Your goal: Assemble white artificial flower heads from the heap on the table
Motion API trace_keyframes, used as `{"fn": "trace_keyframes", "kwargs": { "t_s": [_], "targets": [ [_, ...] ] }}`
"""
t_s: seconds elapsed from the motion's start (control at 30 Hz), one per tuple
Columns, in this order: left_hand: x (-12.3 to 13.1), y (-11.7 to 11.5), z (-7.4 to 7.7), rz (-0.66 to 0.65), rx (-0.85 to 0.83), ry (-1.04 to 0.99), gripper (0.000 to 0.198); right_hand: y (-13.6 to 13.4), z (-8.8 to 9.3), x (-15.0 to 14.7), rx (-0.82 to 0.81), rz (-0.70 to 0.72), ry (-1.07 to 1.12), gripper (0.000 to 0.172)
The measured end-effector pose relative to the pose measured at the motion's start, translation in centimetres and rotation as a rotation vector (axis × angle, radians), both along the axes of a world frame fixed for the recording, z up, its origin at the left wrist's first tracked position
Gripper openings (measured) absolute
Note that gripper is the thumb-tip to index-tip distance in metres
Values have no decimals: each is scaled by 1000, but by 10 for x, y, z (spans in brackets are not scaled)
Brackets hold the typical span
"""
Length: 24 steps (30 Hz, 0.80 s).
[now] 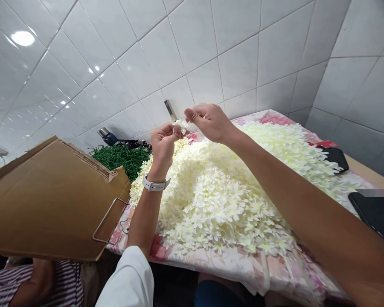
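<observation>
My left hand (165, 140) is raised over the far left side of the table, its fingers closed on a small white artificial flower (181, 125). Just right of it and a little higher, my right hand (209, 121) is closed in a pinch, thumb against fingertips. Whatever lies in that pinch is too small to make out. Below both hands spreads a big heap of white and pale yellow artificial flowers (217, 200). Smaller cream blossoms (144, 179) lie at its left edge.
At left stand a cardboard sheet (57, 200), a bent metal wire frame (107, 221), green artificial stems (120, 160) and a dark bottle (108, 136). Dark phones (337, 158) lie at right on the floral tablecloth (211, 262). Another person's striped clothing (64, 281) shows lower left. White tiled wall (198, 51) behind.
</observation>
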<state>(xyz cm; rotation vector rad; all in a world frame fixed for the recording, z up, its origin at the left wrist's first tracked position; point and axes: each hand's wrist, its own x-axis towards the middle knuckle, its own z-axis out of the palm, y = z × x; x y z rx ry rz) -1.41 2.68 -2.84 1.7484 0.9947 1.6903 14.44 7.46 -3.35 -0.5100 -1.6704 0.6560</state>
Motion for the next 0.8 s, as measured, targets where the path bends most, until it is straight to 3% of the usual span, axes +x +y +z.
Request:
{"fn": "trace_keyframes", "kwargs": {
  "t_s": [0.17, 0.33, 0.5, 0.7, 0.8],
  "targets": [
    [-2, -1, 1, 17, 56, 38, 50, -6, 4, -1, -82, 266, -4, 63],
    [-4, -5, 6, 136, 174, 154, 49, -8, 3, -5, -89, 260, 97, 54],
    [-5, -3, 7, 200, 193, 107, 39, -6, 3, -7, -132, 258, 266, 49],
    [-11, 2, 5, 123, 19, 118, 31, -5, 3, -5, -136, 254, 346, 47],
    [-14, 6, 3, 89, -57, 183, 49, -2, 0, -5, -161, 251, 332, 45]
  ]
}}
